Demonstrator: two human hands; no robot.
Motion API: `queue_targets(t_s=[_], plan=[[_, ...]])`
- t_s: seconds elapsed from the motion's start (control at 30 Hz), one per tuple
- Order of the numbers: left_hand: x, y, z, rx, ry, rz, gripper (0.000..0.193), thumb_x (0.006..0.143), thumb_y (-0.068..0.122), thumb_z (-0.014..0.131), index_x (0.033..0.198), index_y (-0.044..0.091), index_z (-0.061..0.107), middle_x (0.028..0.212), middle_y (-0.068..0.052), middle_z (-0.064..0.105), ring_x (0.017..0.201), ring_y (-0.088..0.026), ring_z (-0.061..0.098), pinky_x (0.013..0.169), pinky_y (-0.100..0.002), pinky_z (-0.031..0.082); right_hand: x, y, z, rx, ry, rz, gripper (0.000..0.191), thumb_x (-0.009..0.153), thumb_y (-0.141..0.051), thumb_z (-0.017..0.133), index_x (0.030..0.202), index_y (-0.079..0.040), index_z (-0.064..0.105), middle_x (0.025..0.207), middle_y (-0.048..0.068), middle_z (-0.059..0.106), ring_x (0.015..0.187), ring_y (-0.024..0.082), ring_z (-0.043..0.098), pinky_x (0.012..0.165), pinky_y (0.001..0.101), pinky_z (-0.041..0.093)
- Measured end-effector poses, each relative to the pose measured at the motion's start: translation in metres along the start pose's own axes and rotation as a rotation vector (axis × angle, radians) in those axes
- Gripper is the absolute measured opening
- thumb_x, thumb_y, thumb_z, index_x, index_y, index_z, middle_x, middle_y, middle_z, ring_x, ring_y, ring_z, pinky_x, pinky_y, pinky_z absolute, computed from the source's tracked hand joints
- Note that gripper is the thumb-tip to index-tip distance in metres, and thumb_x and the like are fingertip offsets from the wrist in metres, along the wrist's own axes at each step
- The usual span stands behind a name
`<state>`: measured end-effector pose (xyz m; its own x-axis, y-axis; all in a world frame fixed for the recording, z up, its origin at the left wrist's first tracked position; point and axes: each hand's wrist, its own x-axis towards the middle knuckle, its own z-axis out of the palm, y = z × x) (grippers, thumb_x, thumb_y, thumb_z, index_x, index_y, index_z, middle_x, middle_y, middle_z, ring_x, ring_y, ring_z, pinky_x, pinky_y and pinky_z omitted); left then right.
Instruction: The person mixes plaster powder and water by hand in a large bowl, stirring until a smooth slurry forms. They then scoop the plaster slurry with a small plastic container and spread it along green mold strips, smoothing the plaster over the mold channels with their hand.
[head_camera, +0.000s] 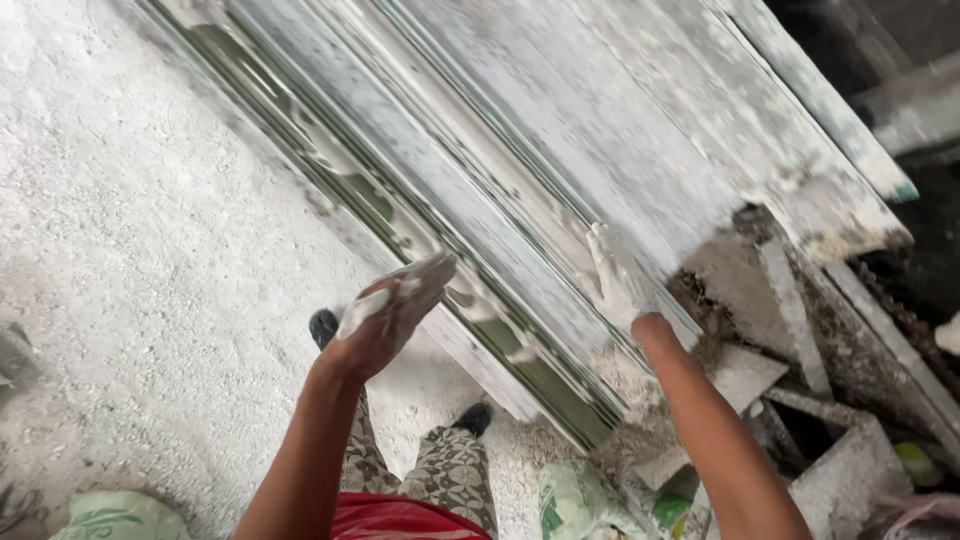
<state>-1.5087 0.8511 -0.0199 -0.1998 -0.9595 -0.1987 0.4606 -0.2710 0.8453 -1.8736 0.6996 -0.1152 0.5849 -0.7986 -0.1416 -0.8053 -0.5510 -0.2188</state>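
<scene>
Fingers (600, 250) of right hand (618, 285) press flat on dusty moulding (520, 200).

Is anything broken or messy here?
Yes. The long grey moulded slab ends in a jagged, crumbled edge, with broken concrete pieces scattered beside it. White dust coats both the left hand and right hand.

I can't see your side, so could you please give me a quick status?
Left hand open, smearing white paste on long mould. Right hand flat, bracing it. Rubble by its end.
</scene>
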Motion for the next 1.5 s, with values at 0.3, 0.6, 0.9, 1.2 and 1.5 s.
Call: queue_targets(t_s=[0.3,0.6,0.9,1.2,1.5], plan=[[0.033,0.085,-0.220,-0.357,0.103,0.094,0.084,0.103,0.051,0.048,0.155,-0.012,0.027,0.164,-0.030,0.030,0.154,-0.041,0.030,0.129,-0.051,0.024,0.265,-0.105,-0.007,0.069,0.053,-0.053,0.074,0.105,-0.035,0.052,0.163,-0.002,0.021,0.166,0.026,0.026,0.154,0.042,0.025,0.125,0.0481,0.023],[0.040,0.242,-0.393,-0.401,0.208,0.131,0.074,0.106,0.044,0.043,0.155,-0.011,0.030,0.162,-0.028,0.038,0.153,-0.040,0.036,0.127,-0.050,0.028,0.563,-0.240,-0.011,0.041,0.033,-0.059,0.070,0.105,-0.032,0.046,0.164,-0.006,0.020,0.171,0.021,0.020,0.158,0.037,0.019,0.126,0.0484,0.019],[0.097,0.348,-0.592,-0.341,0.292,0.138,0.079,0.104,0.050,0.040,0.155,-0.010,0.030,0.161,-0.027,0.038,0.151,-0.041,0.038,0.125,-0.050,0.030,0.838,-0.369,-0.021,0.066,0.050,-0.142,0.072,0.106,-0.035,0.045,0.165,-0.007,0.015,0.170,0.025,0.016,0.157,0.039,0.015,0.128,0.0473,0.016],[0.183,0.461,-0.788,-0.302,0.349,0.118,0.097,0.095,0.063,0.052,0.155,-0.010,0.030,0.160,-0.028,0.041,0.151,-0.039,0.039,0.125,-0.047,0.029,1.093,-0.511,-0.067,0.019,-0.060,0.017,0.073,0.105,-0.040,0.042,0.166,-0.014,0.014,0.173,0.015,0.018,0.155,0.035,0.026,0.128,0.0430,0.025],[0.242,0.470,-0.996,0.114,0.558,-0.131,0.053,0.105,0.029,0.054,0.146,-0.005,0.057,0.132,-0.026,0.057,0.119,-0.036,0.046,0.104,-0.051,0.037,1.297,-0.603,-0.061,0.061,0.042,-0.179,0.069,0.111,-0.030,0.044,0.167,-0.007,0.011,0.173,0.025,0.014,0.160,0.041,0.017,0.132,0.0473,0.019]])
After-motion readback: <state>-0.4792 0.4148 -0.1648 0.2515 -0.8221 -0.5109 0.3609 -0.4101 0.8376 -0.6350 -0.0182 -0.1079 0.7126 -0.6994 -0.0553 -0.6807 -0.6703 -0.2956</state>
